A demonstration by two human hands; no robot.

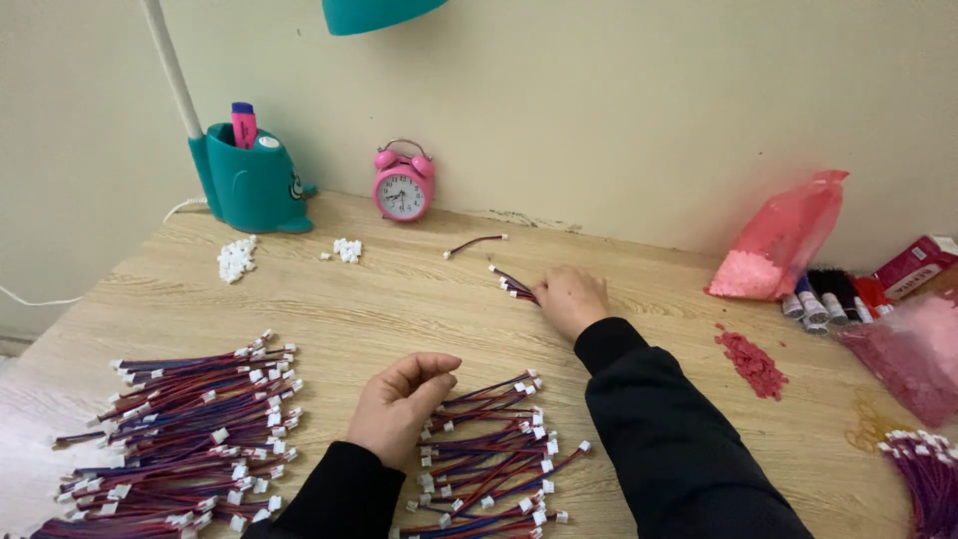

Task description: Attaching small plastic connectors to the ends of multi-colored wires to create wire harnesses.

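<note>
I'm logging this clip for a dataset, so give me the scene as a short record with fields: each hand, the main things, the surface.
surface: light wooden table against a pale wall
left hand: half curled, resting at the edge of a small wire pile
right hand: grip closed on a few red and blue wires with white plugs
large wire pile: near left
loose white plugs: far left
pink alarm clock: by the wall
pink bag: far right
</note>
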